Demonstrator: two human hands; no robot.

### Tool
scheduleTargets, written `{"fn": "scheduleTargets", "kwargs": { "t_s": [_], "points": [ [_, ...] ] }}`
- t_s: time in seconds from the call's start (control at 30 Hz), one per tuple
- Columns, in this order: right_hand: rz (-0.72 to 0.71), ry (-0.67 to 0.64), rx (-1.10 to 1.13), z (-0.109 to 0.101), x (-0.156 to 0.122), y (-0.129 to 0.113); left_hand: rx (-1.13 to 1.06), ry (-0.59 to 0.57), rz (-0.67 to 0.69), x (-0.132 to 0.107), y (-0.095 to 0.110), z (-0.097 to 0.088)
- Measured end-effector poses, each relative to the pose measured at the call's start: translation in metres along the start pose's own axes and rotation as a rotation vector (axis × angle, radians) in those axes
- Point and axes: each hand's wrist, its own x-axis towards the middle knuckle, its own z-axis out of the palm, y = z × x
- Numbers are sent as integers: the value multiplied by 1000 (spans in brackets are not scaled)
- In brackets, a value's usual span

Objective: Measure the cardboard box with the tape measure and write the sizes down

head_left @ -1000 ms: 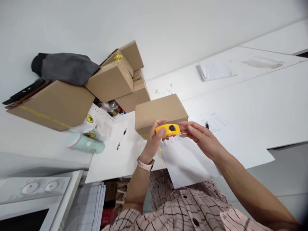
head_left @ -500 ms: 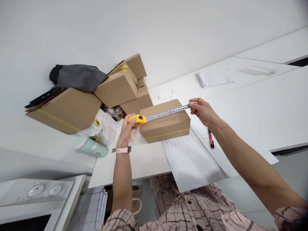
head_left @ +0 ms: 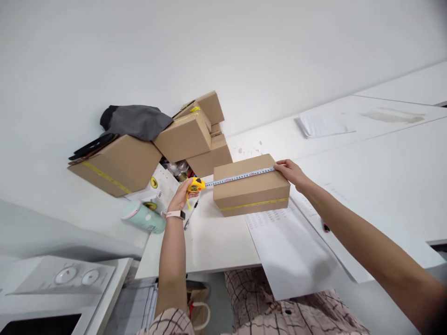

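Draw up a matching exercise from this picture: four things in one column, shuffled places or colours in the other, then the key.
1. tape measure case
2. bottle
3. dark grey cloth
4. tape blade

A. lying on cardboard boxes
B. stretched across a box to the right hand
C. in the left hand
D. mint green

Pairs: 1-C, 2-D, 3-A, 4-B
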Motion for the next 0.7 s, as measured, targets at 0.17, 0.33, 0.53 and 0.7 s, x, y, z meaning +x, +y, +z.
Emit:
{"fn": "scheduleTargets", "kwargs": {
  "t_s": [0.17, 0.33, 0.53, 0.7],
  "points": [
    [48, 3, -55, 1, -2, 8, -11, -57, -7, 12, -4, 6],
    [82, 11, -78, 1, 1, 15, -13, -123, 13, 18, -8, 19],
    [84, -26, -82, -1, 2, 17, -5, -142, 26, 15, -9, 23],
    [102, -28, -77, -2, 5, 19, 0, -145, 21, 14, -8, 23]
  ]
}}
